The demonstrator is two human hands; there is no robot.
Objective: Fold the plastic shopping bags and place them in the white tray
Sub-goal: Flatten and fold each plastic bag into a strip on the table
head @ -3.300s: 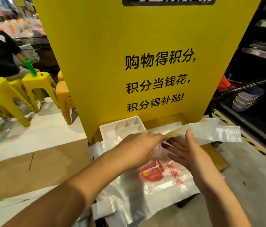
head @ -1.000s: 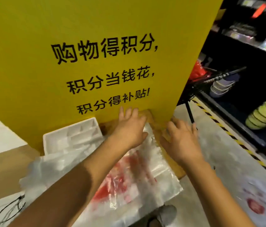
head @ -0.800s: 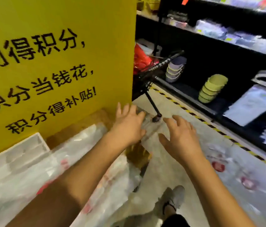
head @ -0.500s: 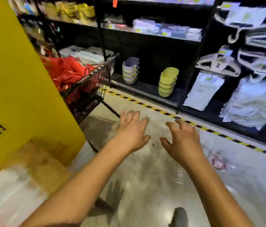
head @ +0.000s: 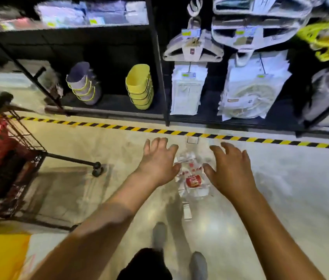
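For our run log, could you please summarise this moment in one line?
phase: reach; left hand: open; right hand: open; crumpled clear red-printed plastic bag: on floor between hands

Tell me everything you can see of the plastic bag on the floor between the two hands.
The plastic bag is thin, clear film with a red printed logo and red lettering. It lies crumpled, not folded, on the pale glossy floor, on the near side of the yellow-black striped tape. The left hand and right hand flank it, both spread open; whether either thumb touches it cannot be told.
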